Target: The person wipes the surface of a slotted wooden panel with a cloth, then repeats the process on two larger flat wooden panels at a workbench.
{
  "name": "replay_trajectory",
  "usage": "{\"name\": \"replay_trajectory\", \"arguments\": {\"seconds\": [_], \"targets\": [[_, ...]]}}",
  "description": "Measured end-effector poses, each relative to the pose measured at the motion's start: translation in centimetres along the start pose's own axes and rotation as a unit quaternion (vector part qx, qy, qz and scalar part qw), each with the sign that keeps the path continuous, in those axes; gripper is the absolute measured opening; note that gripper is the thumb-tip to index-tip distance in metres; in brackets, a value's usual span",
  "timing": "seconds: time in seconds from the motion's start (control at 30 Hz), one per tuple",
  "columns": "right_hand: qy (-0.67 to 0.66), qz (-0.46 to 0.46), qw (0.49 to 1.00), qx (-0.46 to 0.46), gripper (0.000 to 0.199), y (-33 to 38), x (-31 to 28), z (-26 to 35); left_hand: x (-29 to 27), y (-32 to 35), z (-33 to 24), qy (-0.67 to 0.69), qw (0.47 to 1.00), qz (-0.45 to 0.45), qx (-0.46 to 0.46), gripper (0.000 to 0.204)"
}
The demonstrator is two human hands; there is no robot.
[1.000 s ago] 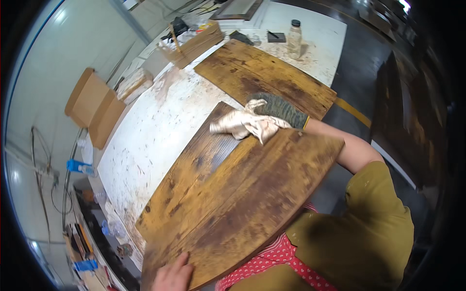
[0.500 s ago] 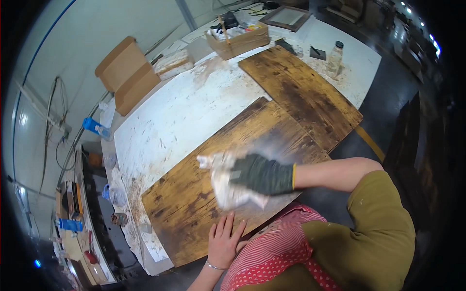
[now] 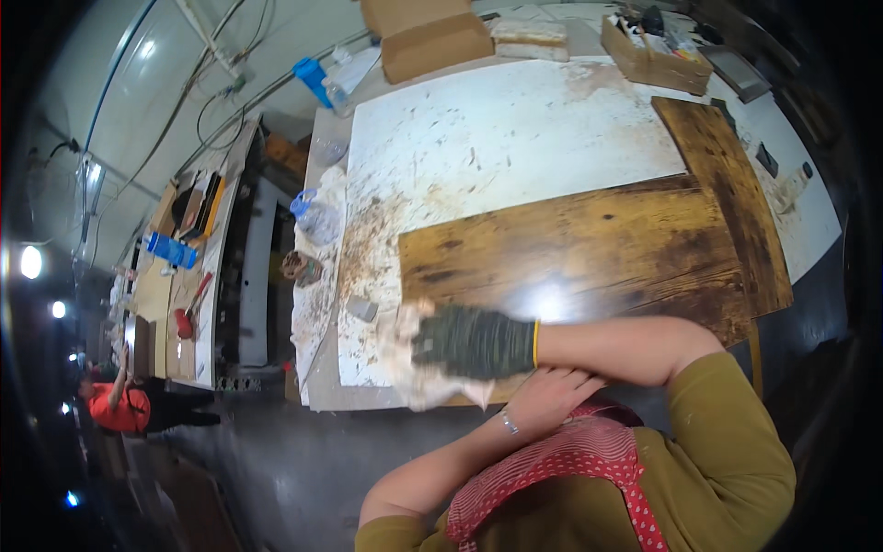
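A dark-stained wooden board (image 3: 579,235) with brown grain lies along the near edge of the white table. My right hand (image 3: 469,340), in a dark green knitted glove, is closed on a crumpled whitish cloth (image 3: 409,373) over the board's near left corner. Motion blurs the cloth, which hangs partly past that corner. My left hand (image 3: 544,397) is bare, with a bracelet at the wrist; its fingers lie stretched out at the board's near edge, close against my right forearm. A second wooden board (image 3: 736,184) meets the first one at its right end.
Brown smudges mark the white table (image 3: 497,120). A small grey block (image 3: 362,308), a jar (image 3: 302,268) and a plastic jug (image 3: 317,221) stand at its left side. Cardboard boxes (image 3: 437,48) line the back. Far left, a person in orange (image 3: 120,405) is beside another bench (image 3: 198,317).
The view has swung left. My right hand has wiped the cloth across to the board's left end, and my right forearm now passes just above my left hand, which stays at the near edge.
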State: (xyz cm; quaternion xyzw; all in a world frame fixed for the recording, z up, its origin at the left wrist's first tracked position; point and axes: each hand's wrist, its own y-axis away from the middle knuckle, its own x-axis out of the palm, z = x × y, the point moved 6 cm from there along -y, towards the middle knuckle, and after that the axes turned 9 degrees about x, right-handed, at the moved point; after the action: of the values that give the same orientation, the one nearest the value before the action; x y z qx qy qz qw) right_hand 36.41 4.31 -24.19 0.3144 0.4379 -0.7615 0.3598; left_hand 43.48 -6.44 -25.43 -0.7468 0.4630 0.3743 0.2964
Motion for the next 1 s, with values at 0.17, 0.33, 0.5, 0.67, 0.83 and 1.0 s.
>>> {"name": "replay_trajectory", "arguments": {"seconds": [0.17, 0.33, 0.5, 0.67, 0.83, 1.0], "targets": [[0.329, -0.093, 0.926, 0.158, 0.081, -4.1, -6.0, -7.8, 0.5, 0.4, -0.1, -0.104, 0.987, -0.118, 0.014, 0.052], [0.027, 0.005, 0.999, 0.042, 0.058, -0.7, 1.4, -0.9, 2.0, 0.2, 1.2, -0.027, 0.998, -0.001, -0.059, 0.039], [0.168, -0.074, 0.95, 0.251, 0.04, 13.3, -8.3, -7.4, -0.2, -0.7, -0.1, -0.196, 0.978, -0.029, -0.061, 0.072], [0.379, -0.154, 0.714, 0.568, 0.033, 37.6, -24.6, -6.9, -0.5, -0.9, -0.9, -0.24, 0.967, -0.037, -0.075, 0.075], [0.123, -0.092, 0.58, 0.8, 0.046, 55.4, -27.5, 2.1, -0.3, -1.2, -1.1, -0.279, 0.955, -0.047, -0.088, 0.065], [0.2, 0.153, 0.681, 0.688, 0.047, 53.7, -25.5, 3.3, 0.7, -1.3, -0.8, -0.31, 0.945, -0.03, -0.101, 0.053]]}}
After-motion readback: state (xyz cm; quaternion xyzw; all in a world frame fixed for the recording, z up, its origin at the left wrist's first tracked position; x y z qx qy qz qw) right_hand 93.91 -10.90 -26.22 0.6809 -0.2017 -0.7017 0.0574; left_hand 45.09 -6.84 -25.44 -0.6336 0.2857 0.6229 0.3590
